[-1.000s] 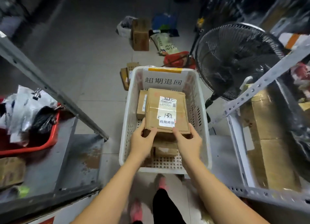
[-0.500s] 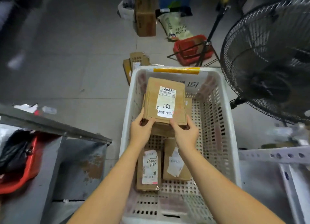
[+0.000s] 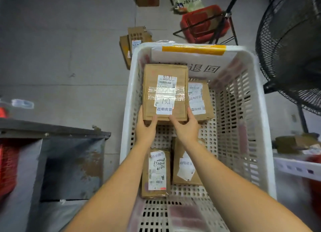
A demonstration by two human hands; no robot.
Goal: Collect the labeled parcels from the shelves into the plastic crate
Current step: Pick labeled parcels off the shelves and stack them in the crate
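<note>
Grey floor [image 3: 66, 46]; fan [image 3: 291, 46] beside crate [image 3: 261, 113]; hands [image 3: 145, 129] [image 3: 187, 129] grip parcel [image 3: 165, 91].

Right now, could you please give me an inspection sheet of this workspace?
Surface: grey tiled floor.
Job's things: white crate; held parcel at its far end; at least three other parcels inside.
Clutter: flat cardboard and red basket on floor beyond crate.
Hands: left hand and right hand grip held parcel's near edge.
Cables: nothing seen.
Surroundings: fan at right; left shelf; right shelf.
</note>
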